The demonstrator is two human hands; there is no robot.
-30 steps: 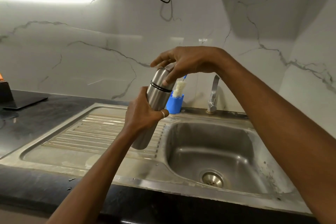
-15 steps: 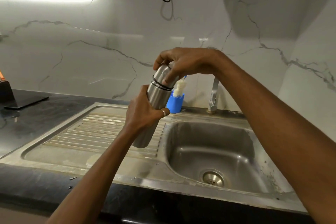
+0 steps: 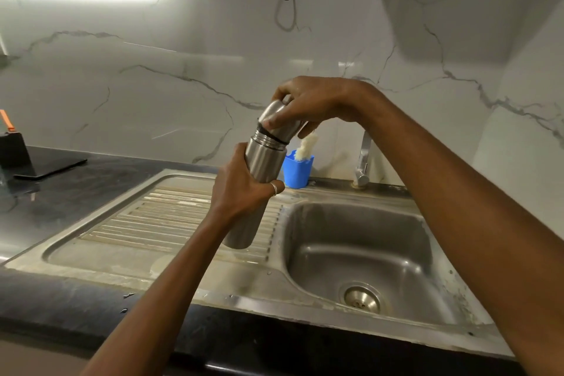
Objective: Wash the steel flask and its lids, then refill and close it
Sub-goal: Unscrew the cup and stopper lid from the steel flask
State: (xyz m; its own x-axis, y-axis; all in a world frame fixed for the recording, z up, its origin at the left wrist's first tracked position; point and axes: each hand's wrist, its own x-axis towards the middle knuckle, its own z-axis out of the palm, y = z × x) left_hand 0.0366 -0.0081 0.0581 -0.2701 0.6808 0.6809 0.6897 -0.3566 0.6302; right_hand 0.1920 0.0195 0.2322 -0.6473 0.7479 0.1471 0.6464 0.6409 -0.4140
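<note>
No text, label, brand mark, number or sign can be read anywhere in this view.

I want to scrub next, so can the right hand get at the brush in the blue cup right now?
Probably not yet: the right hand grips the steel cap. The brush stands uncovered in the blue cup just beyond, so once freed, likely yes.
</note>
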